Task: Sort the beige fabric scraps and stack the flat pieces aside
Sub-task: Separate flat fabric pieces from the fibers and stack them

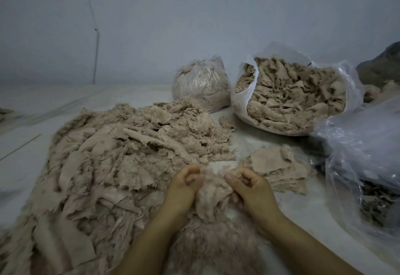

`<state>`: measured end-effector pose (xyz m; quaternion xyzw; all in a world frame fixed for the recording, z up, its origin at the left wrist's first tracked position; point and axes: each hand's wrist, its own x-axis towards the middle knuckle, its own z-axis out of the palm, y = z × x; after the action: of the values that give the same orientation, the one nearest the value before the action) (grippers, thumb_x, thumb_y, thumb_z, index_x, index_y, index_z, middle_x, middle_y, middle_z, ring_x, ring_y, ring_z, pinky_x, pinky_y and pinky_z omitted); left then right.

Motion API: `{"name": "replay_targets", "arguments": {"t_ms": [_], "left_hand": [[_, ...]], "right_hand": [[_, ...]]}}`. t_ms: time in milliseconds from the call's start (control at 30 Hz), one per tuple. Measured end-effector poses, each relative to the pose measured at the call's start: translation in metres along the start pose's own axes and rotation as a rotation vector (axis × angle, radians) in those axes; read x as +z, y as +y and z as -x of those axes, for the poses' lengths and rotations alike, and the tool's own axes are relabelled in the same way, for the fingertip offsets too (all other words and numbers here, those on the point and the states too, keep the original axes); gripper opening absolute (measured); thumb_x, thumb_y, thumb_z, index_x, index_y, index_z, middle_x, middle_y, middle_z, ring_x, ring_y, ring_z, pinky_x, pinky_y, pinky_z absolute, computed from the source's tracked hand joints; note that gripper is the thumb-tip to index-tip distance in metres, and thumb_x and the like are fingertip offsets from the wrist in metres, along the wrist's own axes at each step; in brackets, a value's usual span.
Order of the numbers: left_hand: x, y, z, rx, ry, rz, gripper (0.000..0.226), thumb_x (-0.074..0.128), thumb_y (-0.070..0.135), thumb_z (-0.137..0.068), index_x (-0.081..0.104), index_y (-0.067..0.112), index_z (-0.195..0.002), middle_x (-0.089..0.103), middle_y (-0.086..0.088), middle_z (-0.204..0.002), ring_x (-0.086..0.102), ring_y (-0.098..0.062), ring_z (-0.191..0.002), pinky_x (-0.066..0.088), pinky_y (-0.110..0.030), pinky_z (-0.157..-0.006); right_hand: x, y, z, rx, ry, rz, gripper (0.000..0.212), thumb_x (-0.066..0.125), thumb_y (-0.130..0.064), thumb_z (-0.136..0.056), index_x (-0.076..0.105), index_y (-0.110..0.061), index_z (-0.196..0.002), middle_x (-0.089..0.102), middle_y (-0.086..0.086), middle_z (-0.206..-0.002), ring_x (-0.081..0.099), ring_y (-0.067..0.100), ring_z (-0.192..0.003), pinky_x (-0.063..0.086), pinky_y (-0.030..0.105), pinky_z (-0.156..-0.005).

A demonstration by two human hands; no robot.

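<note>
Both my left hand (184, 182) and right hand (249, 185) grip one fuzzy scrap (213, 190), apparently checking it; next, judge flatness for the stack (279, 166).

Looks like a textile scrap-sorting workroom, not a home. Bare grey wall (194, 15), plain pale floor (65, 101) as the work surface, big loose heap of beige fabric scraps (112, 162), bulk clear plastic bags (290, 97) stuffed with more offcuts.

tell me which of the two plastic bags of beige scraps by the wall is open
The larger clear plastic bag on the right, its mouth gaping with scraps exposed; the smaller clear plastic bag left of it is closed.
</note>
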<state>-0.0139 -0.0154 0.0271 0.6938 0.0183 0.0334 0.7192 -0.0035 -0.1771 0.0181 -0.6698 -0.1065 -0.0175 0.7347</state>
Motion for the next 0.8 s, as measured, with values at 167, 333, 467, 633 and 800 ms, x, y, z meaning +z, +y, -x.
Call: {"name": "replay_targets", "arguments": {"t_ms": [167,333,467,633,800], "left_hand": [[-0.007,0.002,-0.002,-0.023,-0.124,0.226,0.041,0.064,0.049,-0.083,0.057,0.021,-0.113,0.07,-0.008,-0.101,0.068,-0.021,-0.092,0.057,-0.034,-0.076],[0.006,-0.004,0.0,0.033,-0.077,-0.067,0.034,0.071,0.014,-0.082,0.061,0.023,-0.113,0.071,0.004,-0.091,0.066,-0.01,-0.091,0.051,-0.018,-0.075],[-0.001,0.007,0.0,-0.022,-0.076,0.17,0.013,0.058,0.017,-0.09,0.07,0.011,-0.094,0.074,-0.005,-0.088,0.07,-0.014,-0.081,0.054,-0.021,-0.067],[-0.001,0.006,0.008,-0.107,-0.344,-0.085,0.018,0.067,0.032,-0.08,0.073,0.015,-0.084,0.072,0.002,-0.082,0.068,-0.012,-0.077,0.05,-0.017,-0.066],[-0.016,0.011,-0.001,-0.066,-0.082,0.146,0.044,0.068,0.031,-0.074,0.065,0.004,-0.108,0.072,-0.009,-0.101,0.068,-0.018,-0.093,0.053,-0.032,-0.086]], "right_hand": [[0.001,-0.006,0.0,-0.049,0.046,-0.016,0.019,0.064,-0.012,-0.088,0.06,0.006,-0.085,0.048,0.004,-0.048,0.045,0.009,-0.039,0.038,0.017,-0.041],[0.005,-0.011,0.004,-0.056,0.023,-0.015,0.017,0.061,-0.011,-0.09,0.06,0.006,-0.087,0.059,0.007,-0.051,0.05,0.011,-0.04,0.039,0.02,-0.04],[0.006,-0.011,0.003,-0.072,0.028,-0.037,0.015,0.059,-0.006,-0.091,0.058,0.007,-0.085,0.059,0.005,-0.052,0.048,0.01,-0.04,0.039,0.02,-0.039],[0.004,-0.008,0.001,-0.084,0.028,-0.062,0.014,0.058,-0.006,-0.091,0.061,0.003,-0.08,0.054,0.004,-0.047,0.046,0.01,-0.038,0.039,0.018,-0.04],[-0.014,-0.011,-0.006,-0.04,-0.001,-0.05,0.023,0.062,-0.02,-0.088,0.058,-0.006,-0.069,0.058,0.004,-0.055,0.046,0.011,-0.044,0.037,0.021,-0.044]]}}
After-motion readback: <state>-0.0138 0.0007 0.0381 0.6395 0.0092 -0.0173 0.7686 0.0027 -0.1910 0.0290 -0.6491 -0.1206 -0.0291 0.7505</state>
